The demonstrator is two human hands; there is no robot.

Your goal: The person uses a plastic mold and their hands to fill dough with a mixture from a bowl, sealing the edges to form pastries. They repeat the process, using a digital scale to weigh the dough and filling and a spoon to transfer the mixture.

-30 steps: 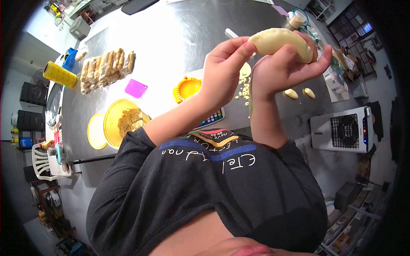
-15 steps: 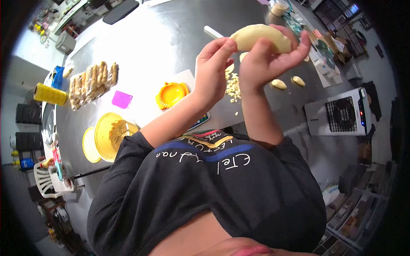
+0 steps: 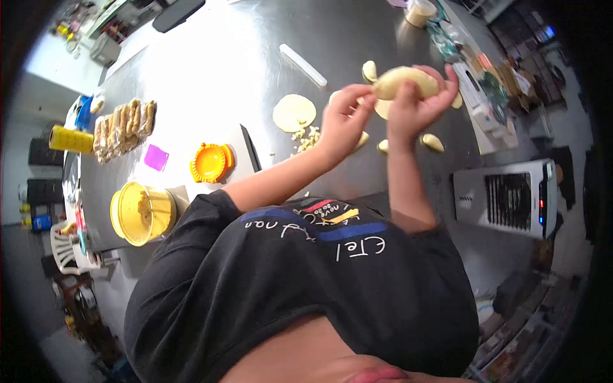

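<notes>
A pale, half-moon dough turnover (image 3: 403, 82) is held up above the metal table. My right hand (image 3: 418, 105) supports it, thumb across its near side and the other fingers behind and spread. At its left end, my left hand (image 3: 348, 118) is closed with thumb and fingertips pinching the edge. Below and left of the hands lie a flat dough round (image 3: 294, 113) and small dough crumbs (image 3: 306, 138). Folded dough pieces, such as one (image 3: 431, 142) near my right wrist and another (image 3: 369, 70) beyond the turnover, rest on the table.
A white rolling pin (image 3: 303, 65) lies farther out. Leftward are an orange dough press (image 3: 211, 162), a purple scraper (image 3: 156, 157), a yellow tub (image 3: 143, 214) of filling, and bagged breadstick-like pieces (image 3: 124, 129). An air cooler (image 3: 504, 198) stands on the floor at right.
The view has shifted, so the table things appear farther left. My hands and the turnover are lower in view, the turnover tilted differently. The dough round and more of the rolling pin now show.
</notes>
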